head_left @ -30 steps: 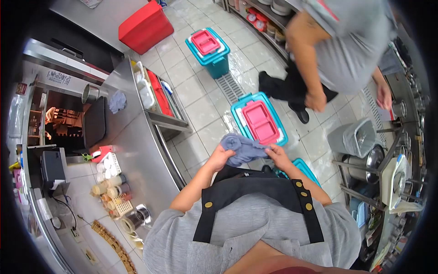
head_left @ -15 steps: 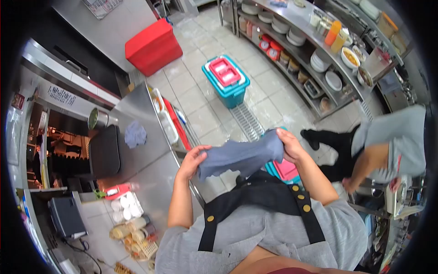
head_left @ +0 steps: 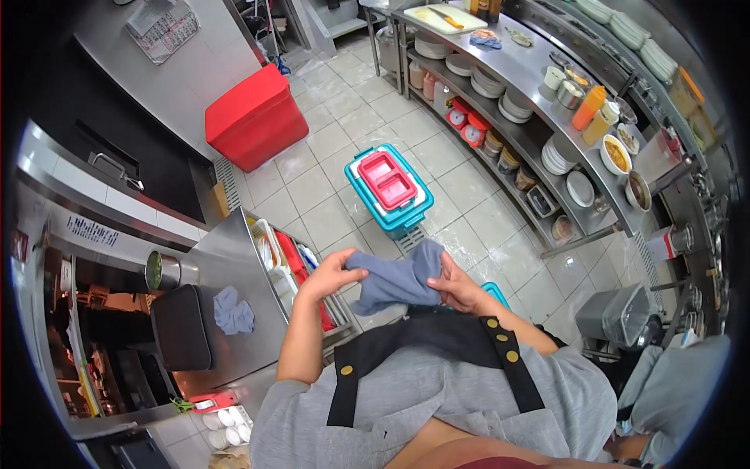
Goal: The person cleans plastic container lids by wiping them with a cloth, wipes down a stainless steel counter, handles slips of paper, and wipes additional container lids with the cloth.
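Note:
A blue-grey cloth (head_left: 394,277) hangs between my two hands in front of my black apron, bunched and folded over. My left hand (head_left: 334,275) grips its left end, thumb on top. At the cloth's right end, my right hand (head_left: 455,285) pinches it between thumb and fingers. A second crumpled cloth (head_left: 233,311) of similar colour lies on the steel counter (head_left: 254,356) to my left, beside a black tray (head_left: 181,327).
A teal bin with a red lid (head_left: 388,181) stands on the tiled floor ahead. Farther left is a red box (head_left: 256,117). Shelves with plates (head_left: 556,155) line the right. Another person (head_left: 676,395) is at the lower right. An open drawer (head_left: 291,262) juts from the counter.
My hands have come closer together, and the stretched cloth is now bunched. My view has shifted forward. The other person has moved toward the lower right edge of view.

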Demonstrator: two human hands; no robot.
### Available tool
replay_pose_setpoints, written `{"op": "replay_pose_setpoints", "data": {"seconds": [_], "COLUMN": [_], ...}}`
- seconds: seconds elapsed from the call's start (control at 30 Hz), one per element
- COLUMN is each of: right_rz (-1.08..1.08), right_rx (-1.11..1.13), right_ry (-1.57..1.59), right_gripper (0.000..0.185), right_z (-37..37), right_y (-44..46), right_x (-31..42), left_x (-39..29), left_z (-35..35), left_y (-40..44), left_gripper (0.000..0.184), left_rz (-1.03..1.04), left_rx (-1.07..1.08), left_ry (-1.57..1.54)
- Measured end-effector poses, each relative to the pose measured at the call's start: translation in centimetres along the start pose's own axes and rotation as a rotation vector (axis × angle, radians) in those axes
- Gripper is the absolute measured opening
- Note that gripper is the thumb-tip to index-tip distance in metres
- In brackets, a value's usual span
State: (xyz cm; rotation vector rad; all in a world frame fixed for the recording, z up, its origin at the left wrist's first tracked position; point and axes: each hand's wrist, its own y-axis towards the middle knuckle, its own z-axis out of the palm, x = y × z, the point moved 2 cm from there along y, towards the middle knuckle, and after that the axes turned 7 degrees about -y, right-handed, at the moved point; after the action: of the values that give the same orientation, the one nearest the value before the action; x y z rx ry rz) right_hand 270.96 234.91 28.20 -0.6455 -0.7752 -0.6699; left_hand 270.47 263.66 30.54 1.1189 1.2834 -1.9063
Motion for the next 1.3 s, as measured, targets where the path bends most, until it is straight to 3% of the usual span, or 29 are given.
{"op": "replay_pose_setpoints", "data": {"seconds": [0.03,0.07,0.13,0.17,0.2,0.27,0.3,0.33,0.37,0.4,0.47,0.53,0.6,0.63,0.67,0.77,0.83,0.97,1.03,1.1,1.17,1.23,1.27,1.3], "right_rz": [-0.026,-0.028,-0.22,-0.197,-0.195,-0.24,-0.198,-0.153,-0.097,-0.074,-0.068,0.007,0.029,-0.008,0.089,0.361,0.458,0.673,0.783,0.846,0.884,0.916,0.894,0.916], "right_rx": [0.113,0.107,0.019,0.117,0.103,0.194,0.349,0.505,0.545,0.544,0.592,0.347,-0.043,-0.191,-0.334,-0.7,-0.821,-0.927,-0.885,-0.867,-0.82,-0.825,-0.841,-0.833], "right_ry": [-0.032,-0.029,-0.735,-0.545,-0.546,-0.932,-0.943,-0.944,-0.998,-0.975,-0.904,-0.742,-0.649,-0.671,-0.61,-0.536,-0.517,-0.324,-0.329,-0.303,-0.27,-0.258,-0.252,-0.245], "right_gripper": [0.075,0.075,0.079,0.077,0.077,0.072,0.069,0.066,0.059,0.059,0.054,0.046,0.039,0.037,0.037,0.036,0.035,0.034,0.038,0.04,0.04,0.041,0.042,0.041], "right_z": [0.5,0.2,-0.6,1.4,1.6,1.3,2.1,3.1,4.8,4.4,2.8,-1.3,-6.3,-9.1,-12.7,-19.5,-21.9,-23.4,-23.9,-24.3,-25.6,-26.2,-26.6,-26.7], "right_y": [2.0,4.2,8.5,10.2,12.4,17.0,18.8,20.2,20.6,22.1,25.0,27.7,29.4,29.8,29.4,26.7,25.0,23.4,23.3,22.7,22.0,21.5,22.1,22.7], "right_x": [1.5,1.8,2.7,4.7,4.3,2.8,3.3,4.3,6.8,7.3,7.3,5.9,5.0,4.4,2.5,-1.5,-4.3,-9.3,-11.4,-14.1,-16.2,-16.4,-16.6,-16.2], "left_x": [-0.4,-0.7,-1.4,1.9,2.0,2.7,3.3,7.3,3.7,3.2,2.4,2.0,0.5,-1.6,-2.6,-1.7,0.2,5.4,8.6,12.4,14.4,11.2,12.7,14.2], "left_z": [-2.0,-2.9,-4.6,-7.4,-7.7,-7.3,-6.7,-8.1,-6.1,-6.5,-8.6,-11.6,-15.3,-17.3,-19.8,-28.6,-34.3,-41.9,-43.5,-39.0,-36.3,-35.9,-37.6,-39.9], "left_y": [1.1,2.1,3.4,5.9,7.2,10.4,12.1,15.1,15.4,17.5,21.6,25.4,29.4,31.6,33.9,41.5,47.5,62.2,71.7,75.9,76.4,74.7,74.3,73.8], "left_gripper": [0.041,0.041,0.053,0.068,0.068,0.073,0.077,0.074,0.059,0.059,0.051,0.045,0.042,0.036,0.035,0.032,0.029,0.025,0.026,0.028,0.028,0.024,0.024,0.023], "left_rz": [-0.043,-0.047,0.137,0.177,0.179,0.013,-0.004,0.018,0.076,0.048,0.183,0.286,0.319,0.265,0.201,0.036,-0.017,-0.043,0.095,0.065,-0.091,0.018,-0.004,0.227], "left_rx": [-0.04,-0.035,-0.561,-0.585,-0.571,-0.378,-0.334,-0.175,-0.169,-0.18,-0.164,-0.119,-0.086,0.119,0.182,0.01,-0.123,-0.234,-0.18,-0.301,-0.491,-0.489,-0.489,-0.402], "left_ry": [0.193,0.195,0.973,0.842,0.841,-0.453,-0.614,-0.735,-0.869,-0.88,-0.538,-0.197,-0.042,-0.44,-0.596,-0.702,-0.684,-0.298,0.428,1.062,1.312,1.118,1.127,1.001]}}
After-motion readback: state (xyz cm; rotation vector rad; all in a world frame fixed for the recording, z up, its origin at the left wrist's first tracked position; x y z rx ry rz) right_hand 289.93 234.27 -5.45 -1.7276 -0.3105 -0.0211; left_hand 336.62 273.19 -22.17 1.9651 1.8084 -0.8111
